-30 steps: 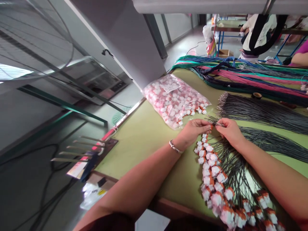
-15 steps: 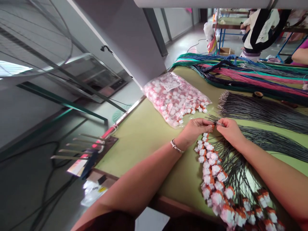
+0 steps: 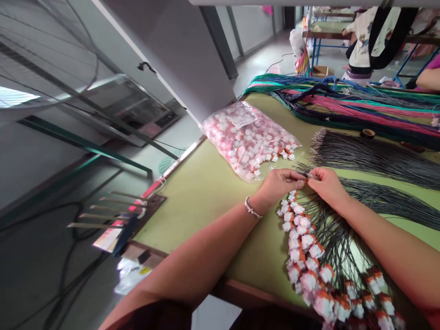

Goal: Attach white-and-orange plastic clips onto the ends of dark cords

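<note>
"on the green desk [image 3: 192, 197], what do your hands have hold of?"

"my left hand [image 3: 279, 185] is pinched narrow on a small plug [image 3: 303, 182], a bit of its orange showing at my fingertips. my right hand [image 3: 323, 183] is just beside it, thumb and finger closed on a dark wire [image 3: 312, 176]; its tip is too small for me to make out."

"and what lies around them?"

"below my hands, a curving row of white and orange plugs [image 3: 302, 243] runs toward the near edge, with dark wires to its right. a clear bag [image 3: 247, 137] of similar pieces lies just past my left hand. off to the right i have two bundles of dark wire [image 3: 371, 156], and a roll of tape [image 3: 367, 135] beside the farther one."
</note>
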`<state>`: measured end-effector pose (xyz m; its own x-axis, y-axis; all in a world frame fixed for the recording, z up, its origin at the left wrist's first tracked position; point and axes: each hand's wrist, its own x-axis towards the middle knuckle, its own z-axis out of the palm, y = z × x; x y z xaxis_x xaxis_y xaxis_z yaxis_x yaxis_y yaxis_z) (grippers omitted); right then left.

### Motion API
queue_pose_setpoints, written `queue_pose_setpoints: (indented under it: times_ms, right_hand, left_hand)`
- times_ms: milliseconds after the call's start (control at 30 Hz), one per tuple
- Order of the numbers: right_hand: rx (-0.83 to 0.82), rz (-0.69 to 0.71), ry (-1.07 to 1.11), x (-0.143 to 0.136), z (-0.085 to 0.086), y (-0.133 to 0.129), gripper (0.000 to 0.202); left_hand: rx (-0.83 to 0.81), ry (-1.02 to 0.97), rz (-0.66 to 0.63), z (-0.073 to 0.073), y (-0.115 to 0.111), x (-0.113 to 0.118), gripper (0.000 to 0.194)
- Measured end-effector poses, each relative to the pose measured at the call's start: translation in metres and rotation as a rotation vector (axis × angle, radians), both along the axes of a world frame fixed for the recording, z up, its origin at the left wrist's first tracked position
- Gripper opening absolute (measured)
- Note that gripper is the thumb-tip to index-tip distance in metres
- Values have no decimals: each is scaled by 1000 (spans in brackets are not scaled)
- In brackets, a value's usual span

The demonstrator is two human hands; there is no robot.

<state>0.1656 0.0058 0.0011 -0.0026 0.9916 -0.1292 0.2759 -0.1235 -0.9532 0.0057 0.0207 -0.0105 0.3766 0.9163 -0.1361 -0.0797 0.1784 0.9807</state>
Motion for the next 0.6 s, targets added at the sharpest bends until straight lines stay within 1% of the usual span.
queue_pose_setpoints:
  times_ms: [133,200,233,267,300,400,433,467,500,533,600]
  right_hand:
    - [14,2,-1,1,-1,-1,9]
    - [8,12,33,3,0,-1,8]
    - [11,14,52,4,1,-2,10]
    - [25,8,67,5,2,-2,12]
    - [48,-10,77,6,3,-2,16]
    - [86,-70,149,7,3,-1,22]
    - [70,-82,197,7,2,0,22]
    - [46,-83,248,7,1,0,24]
    - [26,-80,296,6,0,0,26]
    - [14,-76,329,5,-1,0,28]
    - [6,-65,344,3,-3,0,28]
  left_hand:
    - [9,14,-21,-1,-1,1,16]
    - [37,48,-55,2,-1,-1,14]
    - [59,81,-91,4,-1,-4,13]
    - [93,130,-156,7,0,-7,12]
    - [145,193,-249,11,0,-10,11]
    - [377,351,-573,21,2,-20,9]
    - [460,375,-627,23,4,-23,9]
    - [535,396,-609,23,6,-26,9]
    - [603,435,-503,22,10,-29,11]
    - [667,501,-327,20,14,-32,13]
    - [786,684,94,12,25,-37,16]
